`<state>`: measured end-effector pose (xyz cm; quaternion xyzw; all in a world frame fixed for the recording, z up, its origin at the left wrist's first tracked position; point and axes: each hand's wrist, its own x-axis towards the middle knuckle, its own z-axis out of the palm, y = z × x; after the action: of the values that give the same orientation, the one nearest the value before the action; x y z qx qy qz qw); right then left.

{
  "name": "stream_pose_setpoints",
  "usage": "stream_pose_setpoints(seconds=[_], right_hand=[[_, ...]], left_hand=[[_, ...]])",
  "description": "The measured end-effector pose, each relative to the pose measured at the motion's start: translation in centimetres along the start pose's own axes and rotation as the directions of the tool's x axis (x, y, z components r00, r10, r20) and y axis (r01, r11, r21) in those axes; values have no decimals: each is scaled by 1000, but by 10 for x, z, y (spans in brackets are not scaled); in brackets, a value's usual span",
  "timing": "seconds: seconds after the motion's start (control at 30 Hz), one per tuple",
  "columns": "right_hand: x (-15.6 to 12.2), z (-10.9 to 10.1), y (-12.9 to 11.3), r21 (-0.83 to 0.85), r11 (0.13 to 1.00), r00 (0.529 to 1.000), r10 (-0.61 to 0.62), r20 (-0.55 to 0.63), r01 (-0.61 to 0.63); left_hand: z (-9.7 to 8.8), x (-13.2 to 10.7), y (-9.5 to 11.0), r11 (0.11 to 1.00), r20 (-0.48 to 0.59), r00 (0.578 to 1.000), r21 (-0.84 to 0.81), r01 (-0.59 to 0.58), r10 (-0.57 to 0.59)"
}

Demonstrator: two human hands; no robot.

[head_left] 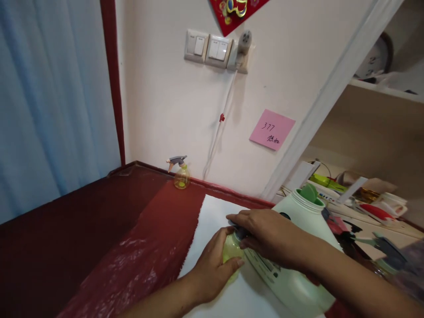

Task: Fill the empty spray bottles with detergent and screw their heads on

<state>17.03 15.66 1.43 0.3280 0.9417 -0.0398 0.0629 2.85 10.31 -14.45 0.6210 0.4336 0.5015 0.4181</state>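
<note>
A small yellow-green spray bottle (231, 250) stands over the white sheet (207, 221) in front of me. My left hand (213, 269) wraps round its body, thumb across the near side. Over its top, my right hand (265, 234) is closed on the dark spray head (241, 232), which my fingers partly hide. Just beyond my right forearm is a large pale green jug (298, 225), its mouth uncovered, with a green scoop-like piece (309, 193) sticking up in it. Another spray bottle (182, 176) with a grey trigger head stands against the wall.
The dark red tabletop (109, 229) is partly covered by clear plastic film. A white cable (217, 137) hangs from the wall socket (243, 48). On the right, shelves (387, 90) hold assorted items, and a second grey trigger head (387, 251) lies low. A blue curtain (56, 97) hangs left.
</note>
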Motion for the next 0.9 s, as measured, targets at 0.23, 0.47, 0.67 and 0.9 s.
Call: stream_pose_setpoints(seconds=[0.23,0.47,0.67,0.9], right_hand=[[6,6,-14,-107,981,985,167,35,-163],[9,3,-19,-64,972,965,231,120,-225],[-13,-20,4,158,967,980,197,43,-201],[-37,-9,42,-21,997,985,-70,-160,68]], left_hand=[[4,-2,2,998,-36,999,-46,32,-34],[7,-8,-7,992,-43,993,76,-103,106],[3,-4,-7,987,-13,990,77,-141,142],[4,-3,-9,993,-21,994,56,-104,105]])
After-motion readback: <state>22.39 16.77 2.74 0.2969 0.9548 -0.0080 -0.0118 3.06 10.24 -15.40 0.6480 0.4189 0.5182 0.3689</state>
